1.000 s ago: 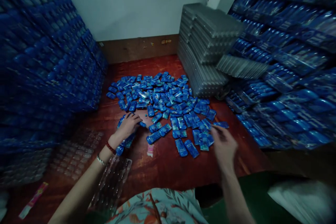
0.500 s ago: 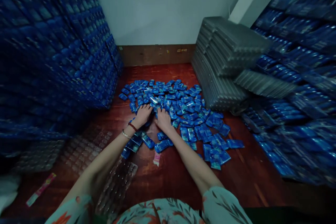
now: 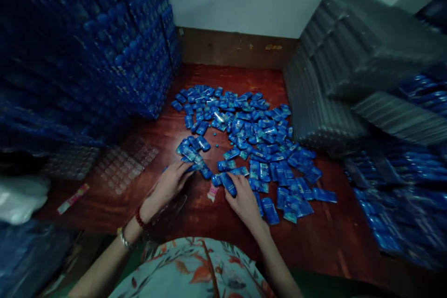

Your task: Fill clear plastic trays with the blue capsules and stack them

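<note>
Fingers (image 3: 233,192) on blue packet (image 3: 228,183)

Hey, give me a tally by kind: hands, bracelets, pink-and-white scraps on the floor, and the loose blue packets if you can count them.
Hands: 2, left hand and right hand
Bracelets: 2, red bead bracelet and silver bracelet
Pink-and-white scraps: 2, long strip and small scrap
Blue packets: too many to count
Total: 6 counted
</note>
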